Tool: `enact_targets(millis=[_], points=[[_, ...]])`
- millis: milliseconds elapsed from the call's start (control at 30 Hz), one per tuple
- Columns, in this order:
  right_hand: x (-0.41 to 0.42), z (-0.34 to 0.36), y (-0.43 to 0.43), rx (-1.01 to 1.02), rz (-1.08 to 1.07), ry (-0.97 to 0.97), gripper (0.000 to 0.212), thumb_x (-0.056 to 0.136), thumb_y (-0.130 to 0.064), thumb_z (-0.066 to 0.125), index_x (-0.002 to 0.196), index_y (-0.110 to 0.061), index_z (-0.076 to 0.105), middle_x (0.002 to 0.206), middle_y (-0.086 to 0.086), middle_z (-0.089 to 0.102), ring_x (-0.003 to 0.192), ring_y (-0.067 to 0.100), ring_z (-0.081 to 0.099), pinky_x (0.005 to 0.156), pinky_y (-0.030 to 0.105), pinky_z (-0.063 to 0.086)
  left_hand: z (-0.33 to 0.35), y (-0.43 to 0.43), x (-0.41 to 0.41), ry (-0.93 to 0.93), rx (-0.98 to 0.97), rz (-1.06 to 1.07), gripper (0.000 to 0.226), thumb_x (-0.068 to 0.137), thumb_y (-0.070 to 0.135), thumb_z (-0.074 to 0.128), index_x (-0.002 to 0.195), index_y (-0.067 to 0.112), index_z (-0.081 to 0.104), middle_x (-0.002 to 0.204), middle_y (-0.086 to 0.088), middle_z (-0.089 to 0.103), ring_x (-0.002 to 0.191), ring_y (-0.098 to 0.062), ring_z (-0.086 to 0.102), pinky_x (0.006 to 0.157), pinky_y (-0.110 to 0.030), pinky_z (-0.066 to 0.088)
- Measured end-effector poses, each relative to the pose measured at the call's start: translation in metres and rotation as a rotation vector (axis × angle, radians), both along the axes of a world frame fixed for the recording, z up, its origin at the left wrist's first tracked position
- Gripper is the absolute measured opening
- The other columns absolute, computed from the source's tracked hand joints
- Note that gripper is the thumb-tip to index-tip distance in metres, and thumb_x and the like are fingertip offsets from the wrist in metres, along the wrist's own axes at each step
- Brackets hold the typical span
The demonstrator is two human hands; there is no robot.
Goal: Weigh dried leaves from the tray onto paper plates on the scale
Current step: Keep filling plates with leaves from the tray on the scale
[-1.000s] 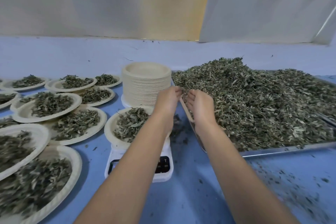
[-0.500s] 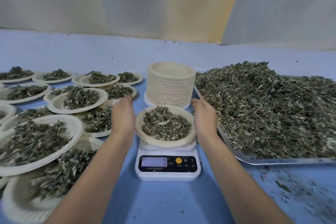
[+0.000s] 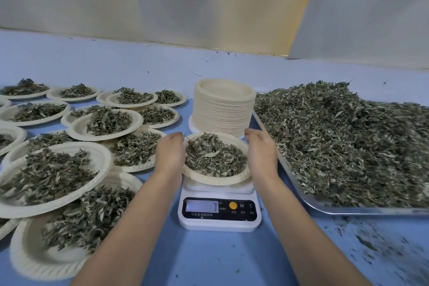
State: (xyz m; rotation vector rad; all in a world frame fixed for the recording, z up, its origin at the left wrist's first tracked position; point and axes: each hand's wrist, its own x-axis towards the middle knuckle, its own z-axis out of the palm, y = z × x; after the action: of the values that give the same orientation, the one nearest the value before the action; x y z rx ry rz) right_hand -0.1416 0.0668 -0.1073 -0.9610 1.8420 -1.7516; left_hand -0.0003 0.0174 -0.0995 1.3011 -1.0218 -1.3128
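While the round beige paper plate [image 3: 217, 179] heaped with dried green leaves [image 3: 216, 158] sits over the white digital scale [image 3: 219, 215] near the blue counter's [image 3: 209, 260] front edge, the left grip [image 3: 170, 155] and right grip [image 3: 261, 153] clasp its opposite rims, fingers curled; the silver metal tray [image 3: 371, 211] lies just right.

Cream paper plate [image 3: 222, 177] — grey-green dried leaves [image 3: 214, 158]; white scale [image 3: 219, 222], black panel — blue table [image 3: 209, 260].
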Motion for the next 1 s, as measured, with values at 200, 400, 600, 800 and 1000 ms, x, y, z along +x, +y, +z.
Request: enact_targets(millis=[200,400,600,800,1000], points=[[0.014,0.022,-0.008,-0.051,0.045,-0.127,0.035,0.091,-0.010,0.045,0.122,-0.015,0.061,0.117,-0.004,0.062,0.105,0.013,0.055,0.084,0.027,0.039,0.015,-0.015,0.022,0.160,0.060,0.037,0.036,0.093,-0.006,0.041,0.118,0.008,0.063,0.099,-0.006,0.057,0.093,-0.025,0.054,0.093,-0.046,0.048],[0.054,0.053,-0.035,-0.012,0.315,-0.436,0.011,0.089,-0.004,0.048,0.084,-0.009,0.057,0.087,0.011,0.053,0.079,0.025,0.054,0.073,0.040,0.050,0.048,-0.052,0.059,0.195,-0.010,0.227,0.039,0.095,-0.004,0.036,0.121,0.011,0.062,0.075,0.006,0.048,0.064,-0.010,0.042,0.065,-0.027,0.044],[0.109,0.073,-0.082,0.037,0.553,-0.668,0.012,0.097,-0.002,0.042,0.093,0.000,0.053,0.075,0.014,0.064,0.060,0.021,0.065,0.049,0.032,0.057,0.069,-0.097,0.119,0.174,-0.082,0.302,0.036,0.098,0.011,0.041,0.132,0.001,0.048,0.113,-0.016,0.059,0.060,-0.009,0.039,0.058,-0.022,0.039],[0.168,0.083,-0.152,0.072,0.544,-0.662,0.016,0.098,0.000,0.038,0.112,0.001,0.044,0.094,0.018,0.058,0.077,0.028,0.065,0.063,0.040,0.054,0.073,-0.134,0.185,0.073,0.001,0.318,0.025,0.095,0.018,0.054,0.073,0.008,0.050,0.071,-0.008,0.055,0.065,-0.021,0.057,0.069,-0.033,0.051],[0.210,0.080,-0.208,0.162,0.561,-0.519,0.029,0.099,-0.010,0.043,0.126,0.001,0.045,0.122,0.019,0.057,0.089,0.025,0.065,0.086,0.043,0.056,0.061,-0.174,0.228,0.092,0.083,0.242,0.013,0.091,0.003,0.058,0.102,-0.002,0.054,0.079,-0.015,0.059,0.040,-0.011,0.050,0.046,-0.024,0.053]])
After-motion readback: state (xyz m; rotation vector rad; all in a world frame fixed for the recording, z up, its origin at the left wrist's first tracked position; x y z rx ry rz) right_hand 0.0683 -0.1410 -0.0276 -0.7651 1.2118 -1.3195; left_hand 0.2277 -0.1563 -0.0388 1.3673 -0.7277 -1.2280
